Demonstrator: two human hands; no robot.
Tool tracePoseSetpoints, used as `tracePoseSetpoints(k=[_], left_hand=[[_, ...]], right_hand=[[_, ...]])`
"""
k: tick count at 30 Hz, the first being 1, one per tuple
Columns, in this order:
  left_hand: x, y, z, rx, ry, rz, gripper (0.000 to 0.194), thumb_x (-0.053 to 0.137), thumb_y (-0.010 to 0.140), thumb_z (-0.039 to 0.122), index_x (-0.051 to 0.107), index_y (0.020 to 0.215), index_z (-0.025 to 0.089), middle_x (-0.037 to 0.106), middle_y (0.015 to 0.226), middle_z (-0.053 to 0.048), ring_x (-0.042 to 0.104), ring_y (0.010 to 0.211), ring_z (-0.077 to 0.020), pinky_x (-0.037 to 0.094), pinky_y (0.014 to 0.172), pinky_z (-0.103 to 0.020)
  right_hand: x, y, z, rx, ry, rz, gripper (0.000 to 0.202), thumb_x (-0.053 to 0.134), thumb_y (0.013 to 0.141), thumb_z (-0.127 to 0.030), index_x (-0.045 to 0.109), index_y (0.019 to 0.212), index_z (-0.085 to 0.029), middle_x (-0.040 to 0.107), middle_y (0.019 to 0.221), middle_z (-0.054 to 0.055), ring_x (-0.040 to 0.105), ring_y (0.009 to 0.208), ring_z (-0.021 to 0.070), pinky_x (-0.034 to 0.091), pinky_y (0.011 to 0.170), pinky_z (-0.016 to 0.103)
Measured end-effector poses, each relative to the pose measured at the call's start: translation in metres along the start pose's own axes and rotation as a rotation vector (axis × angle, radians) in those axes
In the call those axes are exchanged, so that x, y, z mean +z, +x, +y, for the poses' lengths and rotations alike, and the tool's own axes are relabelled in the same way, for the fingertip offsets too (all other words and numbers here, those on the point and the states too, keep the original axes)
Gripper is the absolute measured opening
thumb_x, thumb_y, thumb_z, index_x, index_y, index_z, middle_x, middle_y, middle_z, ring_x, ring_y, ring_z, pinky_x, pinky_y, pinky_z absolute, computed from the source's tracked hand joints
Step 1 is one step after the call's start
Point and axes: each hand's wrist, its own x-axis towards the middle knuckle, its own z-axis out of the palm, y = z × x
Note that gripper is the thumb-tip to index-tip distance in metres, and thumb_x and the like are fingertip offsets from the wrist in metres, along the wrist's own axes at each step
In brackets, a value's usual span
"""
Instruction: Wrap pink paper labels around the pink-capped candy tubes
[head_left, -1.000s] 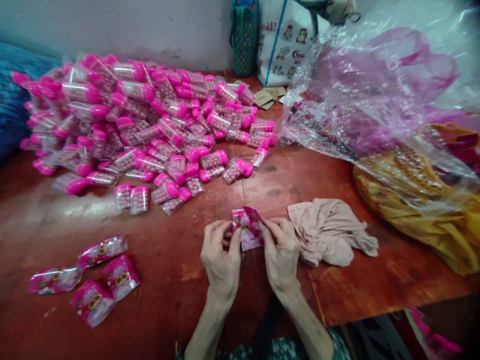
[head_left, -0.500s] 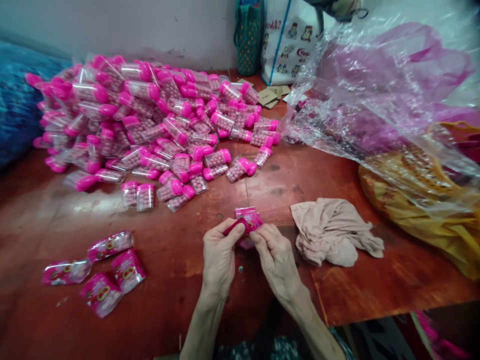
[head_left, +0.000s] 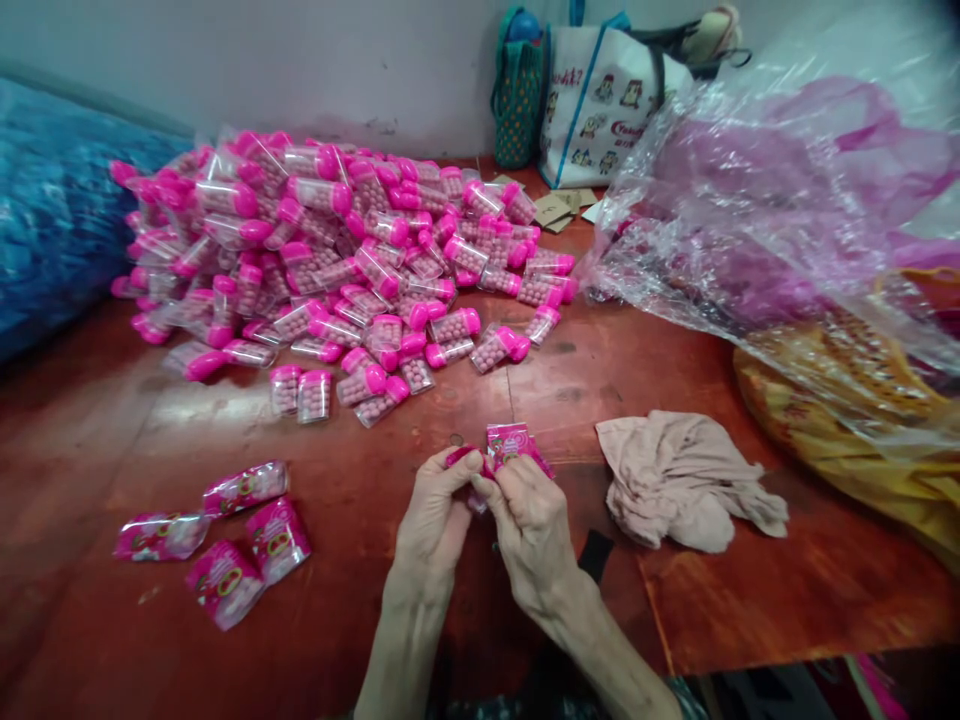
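Just in front of me, my left hand (head_left: 435, 510) is closed around a small pink candy bottle (head_left: 466, 457), mostly hidden by the fingers. My right hand (head_left: 529, 530) pinches at the same bottle, its thumb meeting the left one. Flat pink printed sleeves (head_left: 512, 438) lie right behind the right hand's knuckles. To the left are several candy bottles in printed pink sleeves (head_left: 277, 540), lying on the table. Farther back spreads a big heap of clear candy bottles with pink caps (head_left: 375, 260), showing round pink candies inside.
A crumpled pale cloth (head_left: 682, 480) lies right of my hands on the red-brown table (head_left: 360, 620), with a small black piece (head_left: 595, 553) beside it. Clear plastic film (head_left: 675, 220) and a yellow bag (head_left: 810, 420) cover the right. Blue bags (head_left: 60, 200) stand left; a white tote (head_left: 592, 110) stands behind.
My right hand has curled in closer over the item, its thumb now beside the left thumb. The view has shifted slightly, so the table things appear farther right and lower.
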Motion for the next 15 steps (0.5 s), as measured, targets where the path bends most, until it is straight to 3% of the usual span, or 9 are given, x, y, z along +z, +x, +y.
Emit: tracePoseSetpoints(k=[4, 7, 11, 15], left_hand=[[-0.006, 0.007, 0.001, 0.061, 0.045, 0.027, 0.021, 0.077, 0.049, 0.019, 0.059, 0.057, 0.012, 0.056, 0.053, 0.001, 0.048, 0.046, -0.0075, 0.04, 0.044, -0.019], [-0.008, 0.011, 0.0, 0.124, 0.044, 0.043, 0.023, 0.077, 0.049, 0.021, 0.058, 0.057, 0.012, 0.057, 0.053, 0.001, 0.05, 0.048, -0.0084, 0.041, 0.046, -0.02], [-0.008, 0.012, -0.002, 0.187, 0.03, 0.059, 0.019, 0.075, 0.055, 0.021, 0.059, 0.059, 0.012, 0.056, 0.053, 0.003, 0.049, 0.048, -0.0062, 0.041, 0.049, -0.018], [-0.011, 0.014, 0.002, 0.233, 0.009, 0.049, 0.014, 0.073, 0.059, 0.017, 0.063, 0.065, 0.011, 0.06, 0.058, 0.002, 0.052, 0.053, -0.006, 0.044, 0.054, -0.017]], right_hand=[[-0.003, 0.004, -0.003, 0.083, -0.015, -0.084, 0.027, 0.044, 0.088, -0.023, 0.055, 0.065, -0.016, 0.054, 0.066, 0.003, 0.048, 0.065, 0.0165, 0.035, 0.059, 0.027], [-0.005, 0.009, -0.003, 0.201, 0.107, -0.114, 0.02, 0.051, 0.085, -0.026, 0.06, 0.07, -0.017, 0.058, 0.067, 0.001, 0.051, 0.065, 0.0141, 0.036, 0.06, 0.024], [-0.004, 0.012, 0.0, 0.293, 0.242, -0.149, 0.037, 0.044, 0.087, -0.037, 0.057, 0.059, -0.017, 0.048, 0.051, -0.003, 0.044, 0.049, 0.0098, 0.03, 0.047, 0.022], [-0.008, 0.014, 0.013, 0.169, 0.169, -0.117, 0.036, 0.041, 0.088, -0.038, 0.06, 0.064, -0.019, 0.051, 0.055, -0.001, 0.048, 0.052, 0.012, 0.035, 0.05, 0.024]])
